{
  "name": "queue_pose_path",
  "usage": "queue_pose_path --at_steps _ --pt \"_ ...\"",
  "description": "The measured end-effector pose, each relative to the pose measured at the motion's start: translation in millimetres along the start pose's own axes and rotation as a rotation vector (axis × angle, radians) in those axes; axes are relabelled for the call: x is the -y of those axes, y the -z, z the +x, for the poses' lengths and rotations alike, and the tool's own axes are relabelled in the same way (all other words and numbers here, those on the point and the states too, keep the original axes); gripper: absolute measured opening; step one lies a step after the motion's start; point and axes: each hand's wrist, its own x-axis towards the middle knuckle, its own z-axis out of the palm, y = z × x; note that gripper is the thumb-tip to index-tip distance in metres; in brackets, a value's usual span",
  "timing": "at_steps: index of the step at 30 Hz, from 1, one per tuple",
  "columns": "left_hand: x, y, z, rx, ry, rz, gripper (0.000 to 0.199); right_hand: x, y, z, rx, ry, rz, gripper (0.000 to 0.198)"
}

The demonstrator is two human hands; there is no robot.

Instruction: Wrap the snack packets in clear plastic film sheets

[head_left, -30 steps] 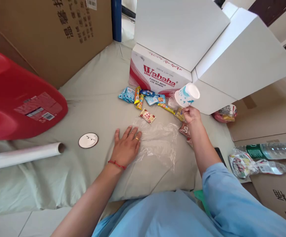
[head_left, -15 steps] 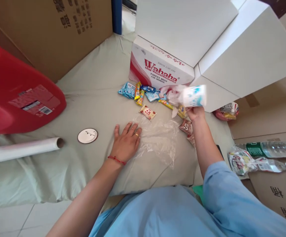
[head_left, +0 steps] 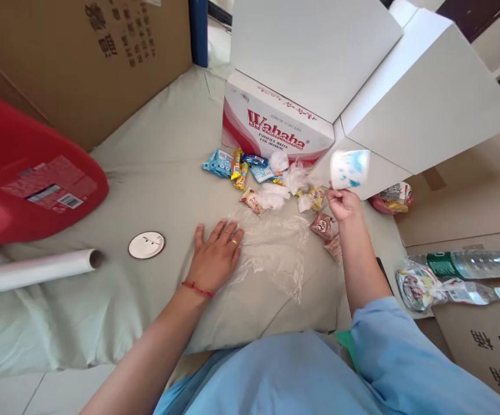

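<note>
My right hand grips a white paper cup with blue marks, tipped on its side in the air. White crumpled tissues lie below and left of it among several snack packets. A brown packet sits just under my right wrist. My left hand, with a ring and a red bracelet, rests flat with fingers spread on the pale cloth. Its fingertips are at the edge of a clear plastic sheet or bag. A cream packet lies beyond the left fingers.
A Wahaha carton and white boxes stand behind the snacks. To the left are a red jug, a white tube and a round badge. Plastic bottles lie at the right, beside cardboard.
White tissues that were blurred in mid-fall beside the cup now lie spread over the packets and cloth. My right hand has shifted slightly with the cup; my left hand stays flat.
</note>
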Motion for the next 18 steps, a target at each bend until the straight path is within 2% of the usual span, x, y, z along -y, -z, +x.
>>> queue_pose_path --at_steps 5,8,10,13,15,18 --pt "0.7 0.7 1.0 0.007 0.01 0.008 0.048 6.4 15.3 -33.0 0.213 -0.038 0.083 0.038" --pt "1.7 1.5 1.2 0.013 -0.001 0.003 0.048 3.2 27.7 -56.6 0.297 -0.033 0.005 0.028" --pt "2.3 2.7 0.9 0.007 -0.011 0.009 0.048 0.1 37.4 -68.2 0.271 -0.025 -0.111 0.021" --pt "3.2 5.0 0.4 -0.008 -0.028 0.024 0.048 2.2 59.7 -79.1 0.141 0.036 -0.275 0.019" --pt "4.0 6.2 0.4 -0.017 -0.039 0.027 0.048 11.5 83.7 -85.4 0.07 0.068 -0.327 0.022" --pt "5.0 6.9 1.0 -0.02 -0.056 0.041 0.048 35.0 133.0 -97.8 0.017 0.059 -0.352 0.03"
